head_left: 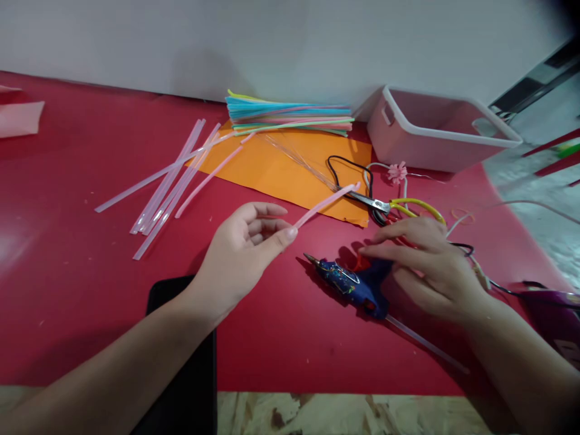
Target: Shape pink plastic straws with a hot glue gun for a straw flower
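Pinched between the thumb and fingers of my left hand [247, 257] is a pink pipe cleaner [319, 208], slanting up to the right with its far tip bent back. My right hand [428, 266] hovers at the handle of a dark blue glue gun [348, 284], fingers stretched and apart near its red trigger. The glue gun lies on its side on the red tabletop, nozzle to the left, with a clear glue stick [428, 344] out of its back. Beyond my right hand lie scissors [378, 204] with yellow handles.
Several glue sticks [156, 172] and another pink pipe cleaner [208, 176] lie to the left. An orange sheet [272, 163] sits below a pipe cleaner bundle [290, 115]. A pink bin [426, 145], a small pink fuzzy flower [397, 173], cables and a black flat object [185, 362] are around.
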{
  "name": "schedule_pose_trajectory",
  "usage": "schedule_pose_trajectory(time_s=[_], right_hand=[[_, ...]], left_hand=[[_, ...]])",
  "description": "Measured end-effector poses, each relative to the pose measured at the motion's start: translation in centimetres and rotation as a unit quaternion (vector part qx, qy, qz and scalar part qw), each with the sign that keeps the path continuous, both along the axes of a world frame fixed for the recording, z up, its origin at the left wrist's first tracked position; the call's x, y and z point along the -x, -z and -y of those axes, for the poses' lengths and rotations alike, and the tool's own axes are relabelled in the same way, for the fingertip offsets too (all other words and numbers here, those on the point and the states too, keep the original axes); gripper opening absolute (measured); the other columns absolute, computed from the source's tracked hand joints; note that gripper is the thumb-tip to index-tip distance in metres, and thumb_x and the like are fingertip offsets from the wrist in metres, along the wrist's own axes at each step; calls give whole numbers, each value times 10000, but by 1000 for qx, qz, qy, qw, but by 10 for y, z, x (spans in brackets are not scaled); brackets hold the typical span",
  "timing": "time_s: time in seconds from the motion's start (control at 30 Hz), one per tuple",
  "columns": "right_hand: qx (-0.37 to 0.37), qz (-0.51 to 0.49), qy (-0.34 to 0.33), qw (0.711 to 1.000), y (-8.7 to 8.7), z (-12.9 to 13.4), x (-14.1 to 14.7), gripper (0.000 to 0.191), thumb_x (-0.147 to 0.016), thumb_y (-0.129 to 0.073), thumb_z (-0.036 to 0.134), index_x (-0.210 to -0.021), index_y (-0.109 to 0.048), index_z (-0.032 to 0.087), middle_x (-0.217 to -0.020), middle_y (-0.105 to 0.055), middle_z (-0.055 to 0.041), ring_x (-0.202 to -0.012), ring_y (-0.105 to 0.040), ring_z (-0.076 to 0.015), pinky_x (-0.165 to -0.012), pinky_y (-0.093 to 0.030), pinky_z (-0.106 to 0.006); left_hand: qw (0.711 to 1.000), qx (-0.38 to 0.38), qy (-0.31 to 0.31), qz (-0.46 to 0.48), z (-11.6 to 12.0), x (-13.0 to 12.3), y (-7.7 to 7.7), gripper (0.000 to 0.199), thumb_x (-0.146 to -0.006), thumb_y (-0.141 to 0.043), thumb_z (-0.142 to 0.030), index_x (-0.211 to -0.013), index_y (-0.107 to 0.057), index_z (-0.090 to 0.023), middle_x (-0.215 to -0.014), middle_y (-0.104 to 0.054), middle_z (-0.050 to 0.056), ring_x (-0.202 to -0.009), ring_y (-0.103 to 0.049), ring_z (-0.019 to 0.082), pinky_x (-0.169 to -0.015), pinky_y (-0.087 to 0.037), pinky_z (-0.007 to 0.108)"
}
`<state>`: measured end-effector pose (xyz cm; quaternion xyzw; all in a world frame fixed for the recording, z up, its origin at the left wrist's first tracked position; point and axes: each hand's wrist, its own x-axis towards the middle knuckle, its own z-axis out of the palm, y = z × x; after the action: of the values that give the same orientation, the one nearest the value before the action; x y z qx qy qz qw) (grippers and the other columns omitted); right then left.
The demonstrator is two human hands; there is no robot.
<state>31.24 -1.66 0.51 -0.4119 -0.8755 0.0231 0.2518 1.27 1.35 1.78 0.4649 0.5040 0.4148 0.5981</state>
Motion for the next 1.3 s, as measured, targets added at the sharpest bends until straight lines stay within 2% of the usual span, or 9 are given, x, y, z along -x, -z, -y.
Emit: schedule_pose_trajectory(time_s=[0.1,0.2,0.27,0.33,0.4,0.5,0.67,1.03,1.3], right_hand=[[-68,-80,86,991,-10,-2,15,290,-928,-603,91,-1109,-735,275,-1099,-722,-89,-1005,-708,-267,-866,-560,-457],[8,-125,82,989,-22,-10,36,308,-1010,-542,143,-1265,-675,251,-1353,-676,-130,-873,-741,-184,-797,-596,-387],[55,-107,63,991,-26,-20,49,240,-1024,-566,230,-1232,-685,236,-1242,-733,-112,-884,-743,-201,-779,-593,-376],[60,-90,25,994,-29,-32,58,125,-1012,-608,275,-1033,-718,219,-960,-764,-63,-811,-718,-186,-738,-573,-336],[70,-92,-5,993,-30,-42,62,133,-1009,-615,270,-924,-698,209,-836,-726,-35,-755,-680,-161,-713,-548,-308],[79,-107,-23,991,-34,-53,61,159,-1010,-609,287,-889,-678,212,-802,-690,-25,-719,-635,-147,-690,-519,-301],[142,-100,-42,984,-49,-62,51,189,-996,-617,331,-839,-661,235,-744,-642,-10,-673,-587,-156,-642,-483,-320],[248,-113,-47,961,-68,-69,55,358,-962,-624,343,-630,-610,209,-604,-539,-1,-605,-504,-142,-573,-410,-319],[267,-118,-61,954,-67,-68,57,385,-962,-613,353,-609,-605,200,-601,-531,9,-591,-494,-126,-661,-484,-338]], left_hand=[[1000,2,30,1,2,-2,-1,307,-842,-844,-301,-1052,-648,-194,-900,-720,-14,-823,-698,117,-779,-549,243],[998,-14,58,-5,5,-4,0,322,-823,-862,-326,-1027,-651,-195,-901,-721,-5,-882,-716,146,-820,-548,274],[997,-29,70,-5,5,-4,0,310,-818,-864,-321,-1006,-651,-197,-901,-721,-1,-904,-718,156,-828,-548,279],[997,-38,65,0,5,-4,1,301,-819,-858,-300,-1003,-644,-197,-910,-723,1,-916,-716,155,-832,-547,274],[998,-46,41,9,4,-4,1,313,-821,-845,-288,-1030,-631,-197,-967,-730,15,-935,-713,157,-835,-546,272],[999,-52,8,-5,2,-3,-2,276,-839,-793,-280,-1049,-635,-195,-1077,-727,41,-928,-705,162,-805,-546,278],[993,-92,14,-66,6,0,-5,92,-912,-694,-271,-969,-699,-199,-962,-730,25,-877,-682,161,-732,-524,254],[978,-161,37,-129,13,2,0,181,-934,-723,-367,-1006,-777,-210,-903,-749,35,-793,-675,174,-708,-532,269],[959,-201,56,-193,13,3,-7,135,-921,-690,-303,-903,-787,-211,-750,-704,2,-644,-581,146,-591,-452,265]])
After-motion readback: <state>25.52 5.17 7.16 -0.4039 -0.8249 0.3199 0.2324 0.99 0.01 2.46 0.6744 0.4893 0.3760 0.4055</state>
